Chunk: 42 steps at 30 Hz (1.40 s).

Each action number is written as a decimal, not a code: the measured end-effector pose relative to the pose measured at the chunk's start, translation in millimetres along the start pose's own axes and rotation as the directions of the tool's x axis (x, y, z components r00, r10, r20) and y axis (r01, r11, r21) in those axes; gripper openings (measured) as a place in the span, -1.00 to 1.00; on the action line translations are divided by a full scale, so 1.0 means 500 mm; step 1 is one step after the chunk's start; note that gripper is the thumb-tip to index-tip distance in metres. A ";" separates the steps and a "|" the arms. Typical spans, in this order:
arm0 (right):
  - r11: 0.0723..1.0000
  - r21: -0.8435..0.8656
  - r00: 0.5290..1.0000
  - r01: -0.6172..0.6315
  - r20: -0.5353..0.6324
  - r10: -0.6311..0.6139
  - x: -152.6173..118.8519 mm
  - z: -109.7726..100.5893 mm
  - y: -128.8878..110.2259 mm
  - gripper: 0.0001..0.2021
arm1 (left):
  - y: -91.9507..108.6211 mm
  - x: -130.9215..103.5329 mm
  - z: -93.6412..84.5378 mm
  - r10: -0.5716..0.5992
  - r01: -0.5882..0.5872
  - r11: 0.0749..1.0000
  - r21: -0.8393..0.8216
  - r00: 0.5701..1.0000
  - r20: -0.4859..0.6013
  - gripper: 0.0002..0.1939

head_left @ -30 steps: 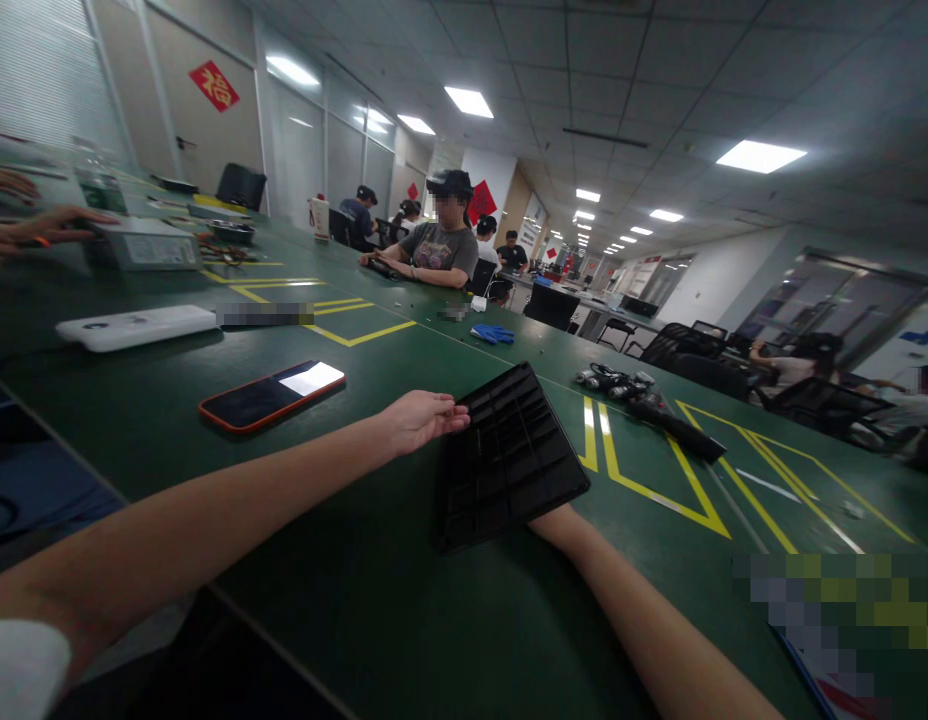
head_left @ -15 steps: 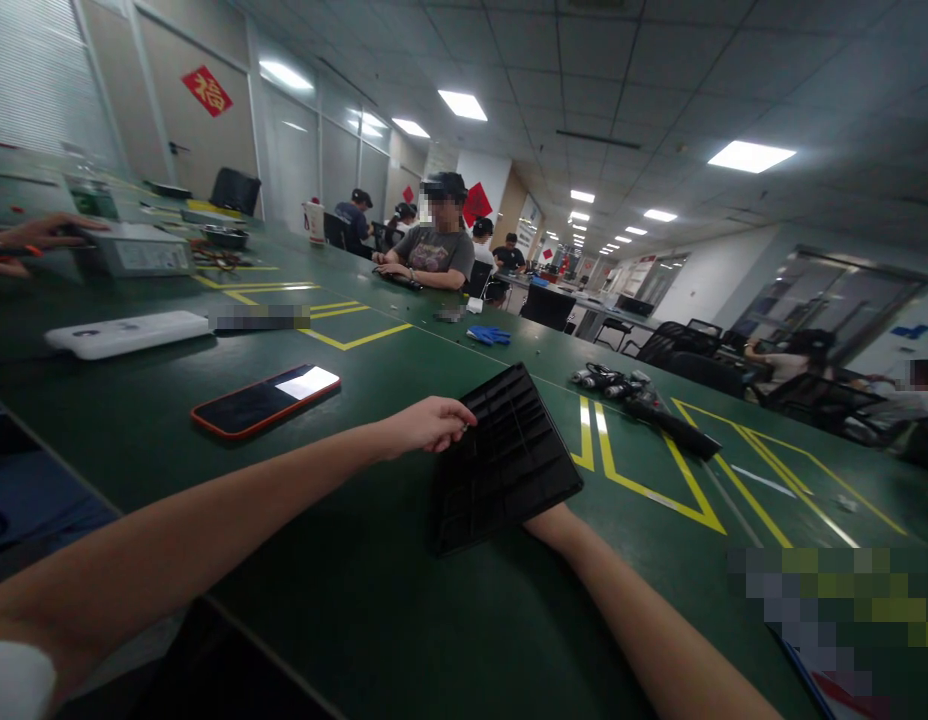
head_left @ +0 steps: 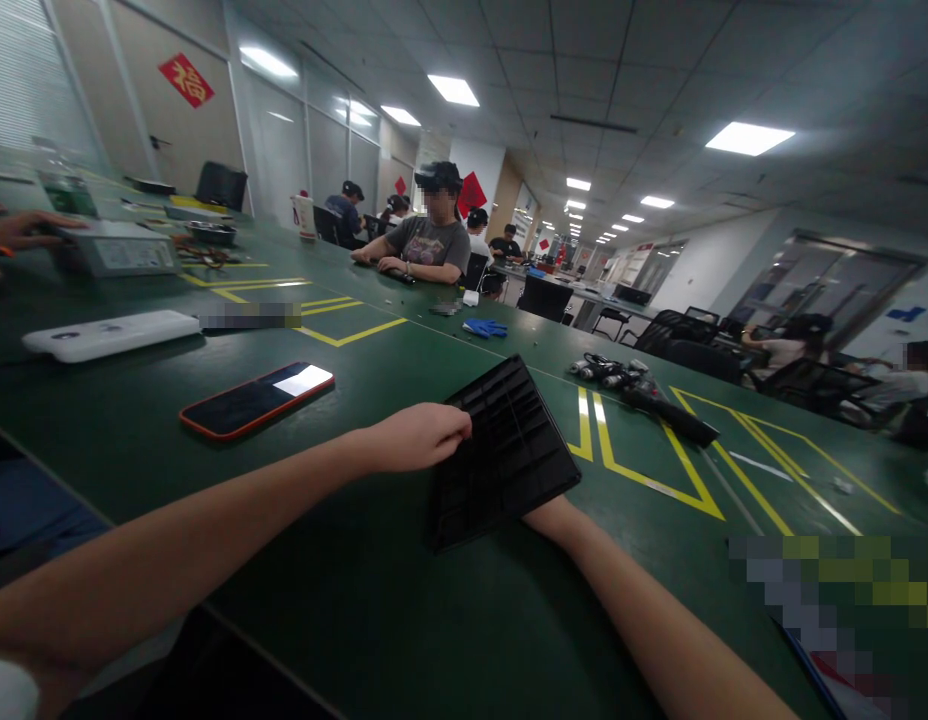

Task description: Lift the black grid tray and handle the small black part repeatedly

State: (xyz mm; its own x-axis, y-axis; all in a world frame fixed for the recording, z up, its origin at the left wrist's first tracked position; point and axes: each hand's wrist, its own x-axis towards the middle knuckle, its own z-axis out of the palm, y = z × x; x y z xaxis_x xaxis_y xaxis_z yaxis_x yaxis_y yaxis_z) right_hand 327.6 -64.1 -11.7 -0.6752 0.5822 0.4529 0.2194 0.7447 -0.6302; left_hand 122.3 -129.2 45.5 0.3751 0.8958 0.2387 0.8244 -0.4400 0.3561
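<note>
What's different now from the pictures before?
The left hand has rolled over, its fingers curling down over the black tray; whether they pinch anything is hidden. The right hand stays mostly under the tray, and the phone still lies on the table.

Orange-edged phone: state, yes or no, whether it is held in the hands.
No, the phone lies screen up on the green table, apart from the left forearm.

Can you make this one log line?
left hand: fingers curled, at black gridded panel | right hand: mostly hidden behind panel | orange-edged phone: on green table
</note>
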 end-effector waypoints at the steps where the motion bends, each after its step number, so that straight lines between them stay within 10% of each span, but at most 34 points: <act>1: 0.998 -0.014 0.998 0.064 0.007 -0.064 0.000 0.000 0.003 -0.50 | 0.002 -0.001 0.000 0.023 -0.023 1.000 0.017 1.000 -0.001 -0.84; 10: 0.922 -0.194 0.940 0.334 0.003 -0.340 0.005 0.005 0.017 -0.50 | -0.014 0.015 0.010 -0.146 0.145 0.971 -0.192 0.989 0.011 -0.83; 22: 0.915 -0.274 0.955 0.295 0.044 -0.294 0.001 0.005 0.040 -0.43 | -0.018 0.019 0.026 -0.275 0.237 0.844 -0.481 0.961 -0.009 -0.93; 27: 0.914 -0.274 0.954 0.299 0.111 -0.279 0.010 0.002 0.018 -0.49 | -0.022 0.031 0.031 -0.492 0.347 0.372 -0.861 0.860 0.134 -0.93; 31: 0.910 -0.255 0.945 0.326 0.116 -0.306 0.014 0.004 0.015 -0.47 | -0.024 0.032 0.019 -0.451 0.343 -0.013 -0.939 0.836 0.311 -0.91; 33: 0.904 -0.258 0.940 0.341 0.100 -0.326 0.012 0.007 0.021 -0.47 | -0.024 0.030 0.020 -0.435 0.364 0.106 -0.925 0.854 0.286 -0.83; 38: 0.872 -0.342 0.933 0.350 0.049 -0.355 0.003 0.013 0.045 -0.42 | -0.021 0.019 0.036 -0.293 0.293 0.780 -0.554 0.952 0.091 -0.45; 42: 0.843 -0.388 0.922 0.372 0.048 -0.385 -0.002 0.015 0.052 -0.40 | -0.013 0.009 0.030 -0.188 0.195 0.944 -0.268 0.981 0.052 -0.34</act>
State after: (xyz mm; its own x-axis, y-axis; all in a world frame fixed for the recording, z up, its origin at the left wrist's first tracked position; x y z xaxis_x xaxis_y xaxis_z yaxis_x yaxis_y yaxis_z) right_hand 328.7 -47.8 -33.5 -0.7404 0.2342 0.6300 0.2066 0.9713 -0.1182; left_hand 125.2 -121.2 30.6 0.2350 0.9645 0.1206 0.7372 -0.2577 0.6246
